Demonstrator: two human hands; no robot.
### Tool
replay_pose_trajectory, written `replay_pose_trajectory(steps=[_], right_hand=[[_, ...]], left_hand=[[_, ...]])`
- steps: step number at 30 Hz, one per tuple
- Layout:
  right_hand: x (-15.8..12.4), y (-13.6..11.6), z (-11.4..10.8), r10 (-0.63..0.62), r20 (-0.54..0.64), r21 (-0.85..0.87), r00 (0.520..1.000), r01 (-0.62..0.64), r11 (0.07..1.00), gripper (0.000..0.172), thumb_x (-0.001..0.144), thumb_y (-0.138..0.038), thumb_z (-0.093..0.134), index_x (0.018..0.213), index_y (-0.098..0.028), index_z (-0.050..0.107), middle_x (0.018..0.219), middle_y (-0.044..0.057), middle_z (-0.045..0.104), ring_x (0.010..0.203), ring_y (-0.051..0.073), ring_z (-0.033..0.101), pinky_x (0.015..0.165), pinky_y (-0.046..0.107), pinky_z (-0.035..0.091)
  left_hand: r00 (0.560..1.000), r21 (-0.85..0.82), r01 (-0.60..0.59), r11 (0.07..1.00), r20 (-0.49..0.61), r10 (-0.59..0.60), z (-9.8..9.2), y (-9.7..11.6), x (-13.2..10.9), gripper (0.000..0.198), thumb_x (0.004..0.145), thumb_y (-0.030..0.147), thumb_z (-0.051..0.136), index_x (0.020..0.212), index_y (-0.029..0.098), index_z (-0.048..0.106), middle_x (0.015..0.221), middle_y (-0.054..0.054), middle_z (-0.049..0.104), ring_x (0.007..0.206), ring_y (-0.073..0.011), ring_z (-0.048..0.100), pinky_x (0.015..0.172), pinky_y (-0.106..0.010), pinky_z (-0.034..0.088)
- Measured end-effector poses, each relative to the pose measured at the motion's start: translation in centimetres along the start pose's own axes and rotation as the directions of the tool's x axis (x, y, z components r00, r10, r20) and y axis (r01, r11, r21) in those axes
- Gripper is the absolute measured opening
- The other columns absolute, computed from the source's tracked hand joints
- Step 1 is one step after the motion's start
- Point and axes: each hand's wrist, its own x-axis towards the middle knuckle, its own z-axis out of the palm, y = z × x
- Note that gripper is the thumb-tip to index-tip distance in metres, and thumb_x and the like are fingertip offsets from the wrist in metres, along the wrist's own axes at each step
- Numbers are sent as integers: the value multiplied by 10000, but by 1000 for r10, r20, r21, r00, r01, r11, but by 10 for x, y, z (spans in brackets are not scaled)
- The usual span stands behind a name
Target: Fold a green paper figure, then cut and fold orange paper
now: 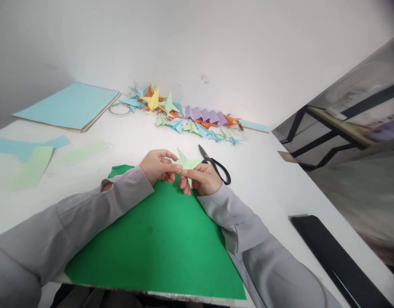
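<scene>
Over a green board (158, 239), my left hand (158, 166) and my right hand (205, 179) meet around a light green folded paper bird (188, 162). My left thumb and fingers pinch its near left part. The right thumb presses on it from the other side, with the fingers beneath. Pointed tips of the paper stick up and to the right, and one hangs down between the hands. Just beyond my right hand lie black-handled scissors (216, 164), their blades pointing away.
Several colourful folded paper birds (171, 109) and purple folded pieces (206, 115) line the wall. Left are a stack of coloured paper (69, 107), a tape roll (120, 109), blue scraps (24, 147) and green scraps (33, 167). A long black case (338, 261) lies near the right edge.
</scene>
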Motion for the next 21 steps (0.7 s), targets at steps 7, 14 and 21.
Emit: replay_pose_trajectory(steps=[7,14,21], right_hand=[[0,-3,0,38,-3,53,999,-38,998,224,513,-293,711,459,-103,606,393,43,601,278,119,512,264,189,401],[1,-6,-1,69,20,69,997,-71,995,228,503,-299,705,436,-106,604,381,38,597,269,120,508,260,191,408],[-1,-5,4,54,0,-17,999,-54,998,227,509,-313,692,462,-112,598,387,42,603,276,130,523,259,189,410]], left_hand=[[996,-36,89,995,15,-89,0,4,0,192,653,157,699,714,103,526,489,-55,638,344,-128,559,330,-207,461],[997,-44,72,996,42,-70,-3,3,0,278,573,149,758,728,101,532,513,-58,649,368,-129,574,359,-213,477],[998,18,-30,999,50,29,-3,-2,0,393,476,204,807,728,109,521,456,-8,611,351,-119,551,330,-201,449]])
